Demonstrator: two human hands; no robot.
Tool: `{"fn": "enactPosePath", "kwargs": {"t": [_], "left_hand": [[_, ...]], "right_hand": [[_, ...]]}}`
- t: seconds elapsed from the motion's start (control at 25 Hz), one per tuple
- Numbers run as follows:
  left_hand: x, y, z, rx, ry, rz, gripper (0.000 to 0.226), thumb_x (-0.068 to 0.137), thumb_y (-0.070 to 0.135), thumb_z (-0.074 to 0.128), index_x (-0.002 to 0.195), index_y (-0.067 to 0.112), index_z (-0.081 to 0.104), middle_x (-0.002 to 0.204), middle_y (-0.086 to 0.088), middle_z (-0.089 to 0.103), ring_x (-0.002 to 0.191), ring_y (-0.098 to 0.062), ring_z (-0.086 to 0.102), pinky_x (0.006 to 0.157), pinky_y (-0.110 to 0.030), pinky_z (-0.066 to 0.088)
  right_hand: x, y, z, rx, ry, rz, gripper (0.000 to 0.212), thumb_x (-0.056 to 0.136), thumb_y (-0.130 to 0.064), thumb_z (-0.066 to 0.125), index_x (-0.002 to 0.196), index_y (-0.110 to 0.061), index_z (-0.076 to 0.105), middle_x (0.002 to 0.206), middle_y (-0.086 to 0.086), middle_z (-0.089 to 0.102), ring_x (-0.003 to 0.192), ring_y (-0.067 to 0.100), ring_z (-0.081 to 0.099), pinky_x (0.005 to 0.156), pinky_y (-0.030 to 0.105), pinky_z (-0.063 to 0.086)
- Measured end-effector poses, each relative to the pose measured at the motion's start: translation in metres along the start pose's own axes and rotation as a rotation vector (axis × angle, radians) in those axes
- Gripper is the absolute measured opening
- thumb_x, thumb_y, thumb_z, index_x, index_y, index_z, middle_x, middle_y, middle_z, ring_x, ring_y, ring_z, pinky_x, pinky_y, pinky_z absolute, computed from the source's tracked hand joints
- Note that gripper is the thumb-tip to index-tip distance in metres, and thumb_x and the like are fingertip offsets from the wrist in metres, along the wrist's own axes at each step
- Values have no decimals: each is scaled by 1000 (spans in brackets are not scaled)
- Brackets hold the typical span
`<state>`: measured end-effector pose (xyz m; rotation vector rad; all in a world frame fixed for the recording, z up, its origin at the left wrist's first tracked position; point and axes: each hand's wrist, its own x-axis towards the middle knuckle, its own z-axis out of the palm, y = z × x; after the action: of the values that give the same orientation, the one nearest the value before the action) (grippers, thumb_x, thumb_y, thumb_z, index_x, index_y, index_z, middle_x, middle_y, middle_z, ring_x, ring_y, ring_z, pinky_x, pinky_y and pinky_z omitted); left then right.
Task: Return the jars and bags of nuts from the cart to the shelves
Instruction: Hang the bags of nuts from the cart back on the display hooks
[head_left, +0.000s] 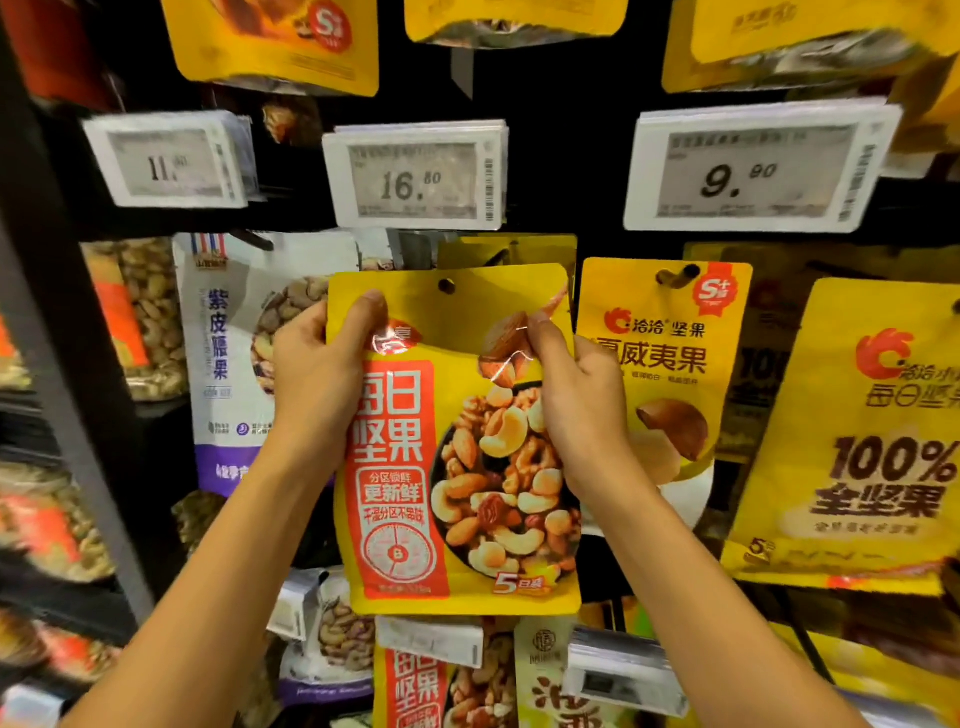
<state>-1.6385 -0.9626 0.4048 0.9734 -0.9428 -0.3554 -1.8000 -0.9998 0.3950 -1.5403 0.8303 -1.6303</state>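
Observation:
A yellow bag of mixed nuts (457, 467) with a red label panel is held up in front of the hanging display, below the 16.80 price tag (415, 176). My left hand (317, 374) grips its upper left edge, thumb on the front. Along the upper right edge, my right hand (576, 400) pinches the bag. The bag's hang hole (447, 286) shows near its top edge. Another yellow bag (511, 249) hangs right behind it. No cart or jars are in view.
A yellow macadamia bag (670, 364) hangs on a peg to the right, with a larger yellow bag (857, 441) beyond it. A white and purple bag (228, 353) hangs to the left. Price tags 11 (166, 161) and 9.90 (753, 166) flank the middle tag. More bags hang above and below.

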Motion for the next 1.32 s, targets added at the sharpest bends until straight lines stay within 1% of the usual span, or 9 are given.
{"fn": "enactPosePath", "kwargs": {"t": [0.24, 0.4, 0.52, 0.56, 0.68, 0.8, 1.0, 1.16, 1.32], "left_hand": [[8, -19, 9, 338, 35, 152, 20, 92, 40, 55, 88, 21, 60, 84, 2, 70, 77, -13, 68, 73, -38, 56], [-14, -23, -4, 399, 121, 320, 20, 95, 30, 50, 107, 15, 55, 93, 14, 60, 83, 13, 57, 72, -10, 46], [-49, -23, -33, 439, 204, 285, 21, 95, 28, 46, 105, 15, 58, 98, -1, 65, 90, -8, 60, 80, -23, 48], [-65, -23, -44, 407, 192, 198, 19, 96, 28, 45, 93, 17, 60, 87, -1, 67, 81, -12, 62, 75, -28, 50], [-139, -19, -83, 326, 151, -91, 38, 100, 25, 41, 70, 15, 61, 51, 6, 62, 47, -4, 54, 50, -15, 44], [-237, -14, -128, 397, 217, -287, 40, 99, 22, 43, 66, 9, 62, 46, 2, 59, 40, -4, 49, 43, -12, 39], [-401, 15, -198, 484, 555, -607, 42, 98, 24, 42, 68, 6, 65, 48, -2, 61, 43, -7, 52, 46, -15, 42], [-485, 56, -255, 446, 919, -691, 39, 97, 21, 43, 69, 6, 65, 48, -1, 62, 45, -8, 54, 53, -25, 44], [-503, 93, -318, 429, 1107, -574, 36, 98, 14, 42, 69, 5, 62, 46, 1, 60, 41, -4, 53, 42, -12, 42]], "right_hand": [[9, 23, 3, -149, 56, 77, 57, 93, -46, 46, 84, 8, 60, 70, 15, 56, 66, 22, 49, 63, 32, 34], [-17, 21, -13, -277, 134, -142, 29, 95, -33, 49, 102, -9, 63, 94, -1, 58, 87, 8, 52, 71, 3, 34], [-60, 20, -25, -380, 194, -356, 29, 92, -19, 51, 115, -3, 57, 112, 1, 46, 100, 2, 43, 87, -1, 28], [-76, 21, -29, -363, 148, -375, 26, 91, -15, 50, 112, -2, 58, 110, 3, 47, 100, 4, 45, 87, 2, 32], [-138, 27, -35, -191, -162, -205, 17, 93, -18, 45, 98, -12, 60, 98, -2, 52, 86, 14, 58, 72, 7, 42], [-210, 42, -32, -39, -431, -19, 13, 94, -25, 44, 92, -33, 54, 93, 1, 57, 74, 10, 61, 63, 17, 48], [-326, 56, 12, 85, -845, 239, 21, 96, -12, 47, 88, -31, 54, 94, 17, 62, 64, 18, 62, 63, 30, 50], [-405, 32, 61, 178, -1182, 224, 24, 95, -10, 49, 88, -32, 52, 87, 15, 61, 61, 14, 60, 59, 22, 47], [-456, 4, 122, 234, -1427, 224, 21, 96, -9, 47, 88, -27, 54, 81, 11, 59, 53, -5, 57, 51, 8, 40]]}}
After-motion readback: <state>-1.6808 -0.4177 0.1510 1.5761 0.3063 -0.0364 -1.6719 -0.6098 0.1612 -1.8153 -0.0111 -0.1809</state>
